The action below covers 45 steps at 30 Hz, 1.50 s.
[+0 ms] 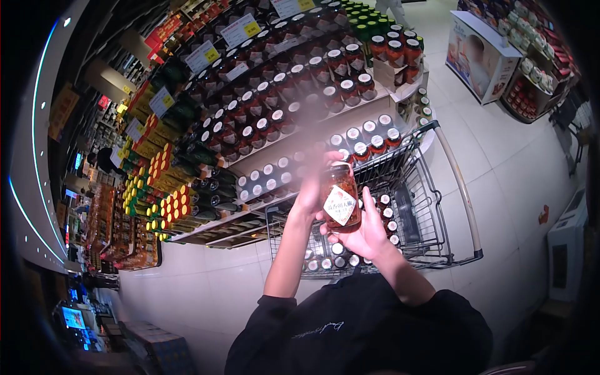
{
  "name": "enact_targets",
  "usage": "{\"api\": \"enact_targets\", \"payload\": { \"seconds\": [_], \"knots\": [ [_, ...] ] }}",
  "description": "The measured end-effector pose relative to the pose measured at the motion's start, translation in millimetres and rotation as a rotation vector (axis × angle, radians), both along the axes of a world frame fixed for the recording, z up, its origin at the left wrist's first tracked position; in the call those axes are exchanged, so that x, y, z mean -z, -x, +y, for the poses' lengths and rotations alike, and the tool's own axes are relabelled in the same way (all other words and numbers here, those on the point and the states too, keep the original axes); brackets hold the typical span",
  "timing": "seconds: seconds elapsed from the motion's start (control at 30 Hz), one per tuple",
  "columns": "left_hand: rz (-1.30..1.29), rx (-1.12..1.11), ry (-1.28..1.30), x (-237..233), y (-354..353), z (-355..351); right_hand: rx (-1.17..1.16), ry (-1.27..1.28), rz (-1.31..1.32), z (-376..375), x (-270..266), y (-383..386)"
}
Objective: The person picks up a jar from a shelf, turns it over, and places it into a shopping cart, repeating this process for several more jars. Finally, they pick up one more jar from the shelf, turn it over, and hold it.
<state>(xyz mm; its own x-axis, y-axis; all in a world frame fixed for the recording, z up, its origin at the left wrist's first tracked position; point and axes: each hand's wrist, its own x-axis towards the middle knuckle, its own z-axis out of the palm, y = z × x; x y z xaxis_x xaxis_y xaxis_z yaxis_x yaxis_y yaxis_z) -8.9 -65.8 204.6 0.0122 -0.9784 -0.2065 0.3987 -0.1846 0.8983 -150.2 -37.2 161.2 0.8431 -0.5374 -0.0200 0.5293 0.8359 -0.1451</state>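
A glass jar (341, 199) of reddish contents, with a white diamond-shaped label, is held upright between both hands over the shopping cart. My left hand (309, 194) grips its left side and upper part, partly blurred near the lid. My right hand (365, 231) supports the jar from below and on the right, its fingers against the glass. Beneath the hands, the wire shopping cart (437, 212) holds several dark jars with white lids (338, 249). Just beyond, similar jars (354, 133) stand on the lowest shelf.
Tiered shelves (281, 147) packed with jars rise ahead. Yellow-capped and red-capped bottles (169, 212) stand at the left. The cart handle (459, 181) curves along the right. A white promotional counter (478, 59) is at the upper right, and a white box-like unit (565, 250) stands at the right edge.
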Motion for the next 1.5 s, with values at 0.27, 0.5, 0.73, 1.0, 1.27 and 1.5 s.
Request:
{"api": "enact_targets", "payload": {
  "seconds": [0.27, 0.5, 0.73, 1.0, 1.27, 1.5],
  "knots": [
    [-0.021, -0.040, -0.006, -4, 14, 4, -0.032, -0.022, -0.166, 16, 10, 3],
    [-0.011, -0.103, 0.055, -8, 29, 4, -0.060, -0.012, -0.343, 27, 12, 4],
    [0.016, -0.126, 0.063, -11, 29, 8, -0.069, -0.056, -0.272, 32, 5, 9],
    [0.175, 0.036, 0.329, -10, 23, 25, 0.042, 0.174, -0.062, 29, 13, 11],
    [0.180, 0.010, 0.396, 7, 30, 29, 0.850, 0.751, 0.751, 32, 9, 8],
    [0.551, 0.028, 0.300, 15, 27, 34, 0.857, 0.940, 0.819, 34, 11, 12]
  ]
}}
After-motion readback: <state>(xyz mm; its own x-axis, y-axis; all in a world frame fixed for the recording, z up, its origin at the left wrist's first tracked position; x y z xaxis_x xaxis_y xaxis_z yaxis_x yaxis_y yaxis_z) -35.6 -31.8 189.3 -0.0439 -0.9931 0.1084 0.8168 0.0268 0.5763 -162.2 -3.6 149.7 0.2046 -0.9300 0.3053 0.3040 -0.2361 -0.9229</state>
